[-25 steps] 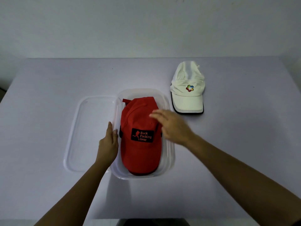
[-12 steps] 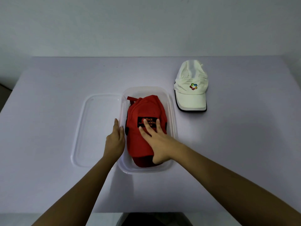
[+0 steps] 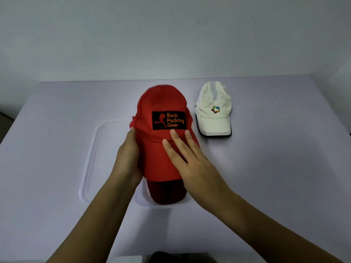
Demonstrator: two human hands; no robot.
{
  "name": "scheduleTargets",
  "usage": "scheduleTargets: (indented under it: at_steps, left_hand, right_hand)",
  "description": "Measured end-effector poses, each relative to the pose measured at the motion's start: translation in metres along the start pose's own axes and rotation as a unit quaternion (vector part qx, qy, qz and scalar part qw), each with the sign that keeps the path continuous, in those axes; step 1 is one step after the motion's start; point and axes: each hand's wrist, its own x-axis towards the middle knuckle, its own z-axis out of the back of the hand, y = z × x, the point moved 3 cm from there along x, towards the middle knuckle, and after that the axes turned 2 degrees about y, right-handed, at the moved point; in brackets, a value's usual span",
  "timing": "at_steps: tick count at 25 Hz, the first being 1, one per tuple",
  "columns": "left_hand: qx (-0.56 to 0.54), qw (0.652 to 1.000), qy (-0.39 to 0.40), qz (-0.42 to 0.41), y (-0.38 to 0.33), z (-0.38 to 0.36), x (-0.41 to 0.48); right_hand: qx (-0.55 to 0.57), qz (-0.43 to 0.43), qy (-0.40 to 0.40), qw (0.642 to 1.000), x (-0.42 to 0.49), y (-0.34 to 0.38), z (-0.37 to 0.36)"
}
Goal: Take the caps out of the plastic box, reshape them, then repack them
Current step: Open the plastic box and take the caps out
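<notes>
The red cap [image 3: 161,118] has now come up out of the plastic box [image 3: 144,201], grasped by the left hand [image 3: 127,158] at its side while the right hand [image 3: 187,158] lies flat on the brim, and a darker cap [image 3: 166,192] is left inside, so unpacking goes on.

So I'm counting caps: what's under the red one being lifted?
Under the red cap, held by the left hand and right hand, a darker red brim lies in the plastic box. Its crown, and anything beneath, is covered.
</notes>
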Motion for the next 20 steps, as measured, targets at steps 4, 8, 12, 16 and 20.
scheduleTargets:
  at_steps: [4,8,12,16,20]
  left_hand:
    - [-0.016,0.988,0.009,-0.152,-0.002,-0.051,-0.022]
    - [-0.015,0.978,0.117,-0.171,0.051,-0.12,-0.026]
    - [0.111,0.976,0.158,-0.098,0.141,-0.181,-0.019]
    - [0.209,0.959,0.193,-0.02,0.213,-0.219,-0.015]
    - [0.299,0.923,0.238,-0.042,0.252,-0.247,-0.003]
  right_hand:
    - [0.252,-0.011,0.008,0.968,-0.049,-0.035,0.025]
    - [0.435,-0.242,-0.152,0.854,-0.101,-0.107,0.041]
    - [0.399,-0.359,-0.176,0.825,-0.155,-0.184,0.011]
    - [0.373,-0.42,-0.117,0.819,-0.206,-0.245,-0.031]
    - [0.357,-0.428,-0.088,0.826,-0.215,-0.286,-0.044]
